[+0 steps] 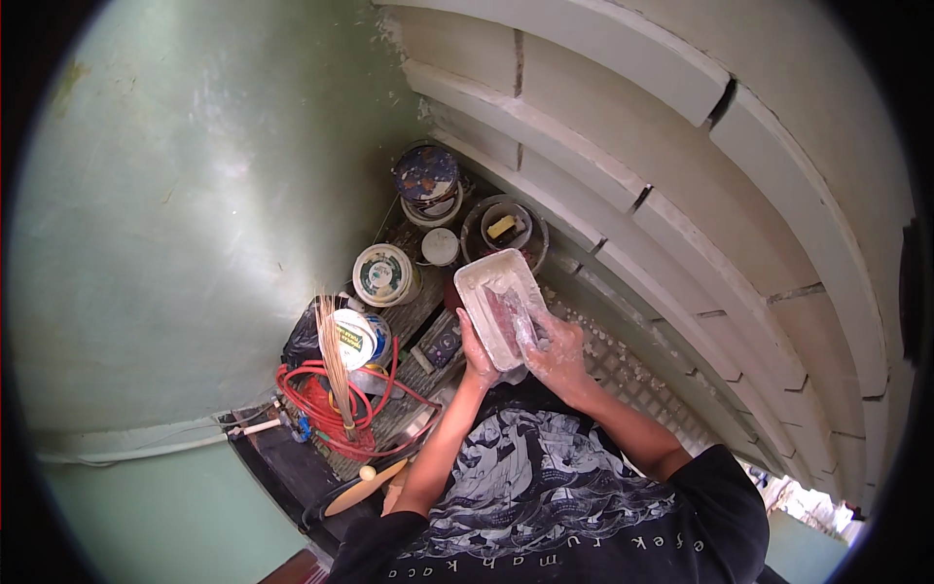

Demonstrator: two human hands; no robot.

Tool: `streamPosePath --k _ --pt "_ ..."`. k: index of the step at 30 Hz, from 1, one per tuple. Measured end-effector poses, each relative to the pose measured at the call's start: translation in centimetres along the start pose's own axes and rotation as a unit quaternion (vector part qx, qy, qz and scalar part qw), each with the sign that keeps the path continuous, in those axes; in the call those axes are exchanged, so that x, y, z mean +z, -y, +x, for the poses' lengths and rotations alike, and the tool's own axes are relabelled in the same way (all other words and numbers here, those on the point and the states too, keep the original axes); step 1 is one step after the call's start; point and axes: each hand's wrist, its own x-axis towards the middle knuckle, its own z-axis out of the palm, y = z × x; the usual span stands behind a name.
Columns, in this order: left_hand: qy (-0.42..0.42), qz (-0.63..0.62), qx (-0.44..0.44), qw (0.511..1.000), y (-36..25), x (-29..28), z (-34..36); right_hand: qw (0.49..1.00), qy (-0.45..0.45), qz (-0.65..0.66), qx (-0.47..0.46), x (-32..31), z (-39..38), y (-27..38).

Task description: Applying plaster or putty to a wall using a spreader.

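Observation:
In front of my chest, a whitish rectangular tray [477, 277], smeared with a pale paste-like coat, is tilted in my hands. My left hand [477, 352] is closed around its left side near the lower corner. Inside the tray lies a flat reddish piece [505, 311] streaked with white; its exact kind is unclear. White residue covers the fingers of my right hand [555, 352], which reach over the tray's right side and grip the edge of that piece. Part of the piece is hidden under those fingers.
Beyond the tray, several paint buckets [382, 275] stand on worn planks, one basin [538, 255] holding a smaller tub with a yellow-and-black item. Left are a stick bundle [336, 365], a coiled red hose [321, 394] and a hammer [258, 426]. A ridged pale wall [623, 185] rises at right.

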Motion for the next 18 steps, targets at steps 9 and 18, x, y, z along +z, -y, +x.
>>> streamPosePath --k 9,18 --pt "0.007 0.057 -0.017 0.998 3.1 2.7 1.6 0.998 -0.042 0.006 0.037 -2.4 0.8 -1.7" --pt "0.048 0.043 -0.086 0.994 5.4 4.4 3.7 0.974 -0.082 0.168 0.125 -5.9 2.2 -6.0"
